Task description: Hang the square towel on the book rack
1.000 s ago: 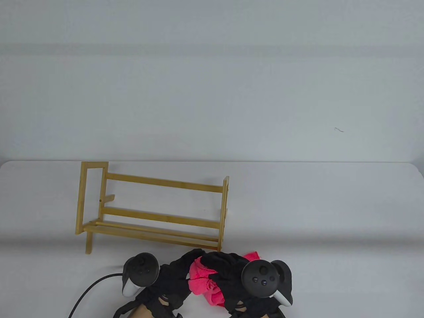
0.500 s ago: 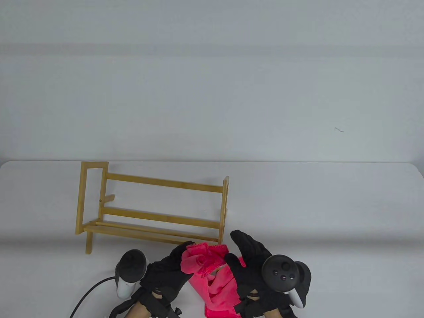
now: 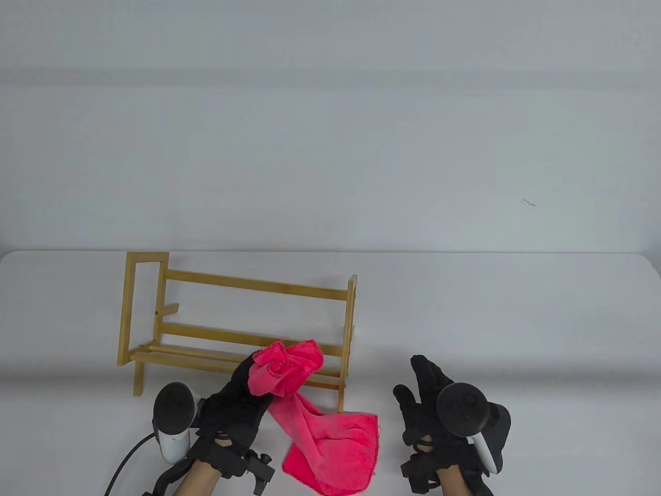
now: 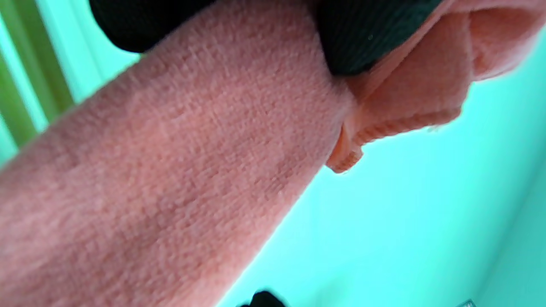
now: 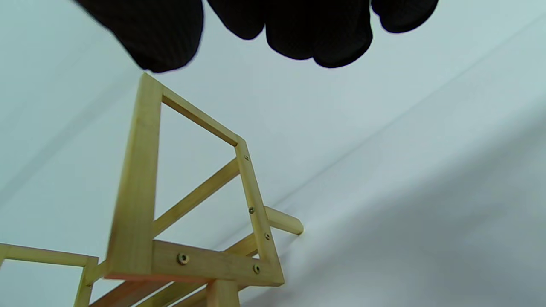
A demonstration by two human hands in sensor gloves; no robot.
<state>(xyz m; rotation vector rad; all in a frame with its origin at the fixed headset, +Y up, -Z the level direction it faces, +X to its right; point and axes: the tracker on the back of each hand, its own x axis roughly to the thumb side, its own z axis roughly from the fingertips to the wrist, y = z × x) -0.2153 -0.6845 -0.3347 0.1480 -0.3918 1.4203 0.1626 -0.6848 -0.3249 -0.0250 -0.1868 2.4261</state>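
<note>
A pink towel (image 3: 330, 444) is gripped at its bunched upper end by the left hand (image 3: 235, 408), and that bunch is held up against the front rails of the wooden rack (image 3: 242, 323), near the rack's right end. From the bunch the cloth is stretched down and away from the rack, and its lower part is spread in folds on the white table (image 3: 516, 320) just in front of the rack's right post. In the left wrist view the towel (image 4: 170, 179) is seen filling most of the frame, with dark gloved fingers (image 4: 367, 38) pressed closed onto it at the top edge; the rack's slats are blurred at the left edge of that view.

The right hand (image 3: 439, 413) is held to the right of the rack, apart from the towel, with its fingers spread and nothing grasped. In the right wrist view its fingertips (image 5: 324, 34) are seen hanging free above the rack's end frame (image 5: 192, 200), not touching it.

A black cable (image 3: 126, 460) is trailed across the table in front of the rack's left end, beside the left hand's tracker (image 3: 175, 418). No part of the towel is yet draped over a rail.
</note>
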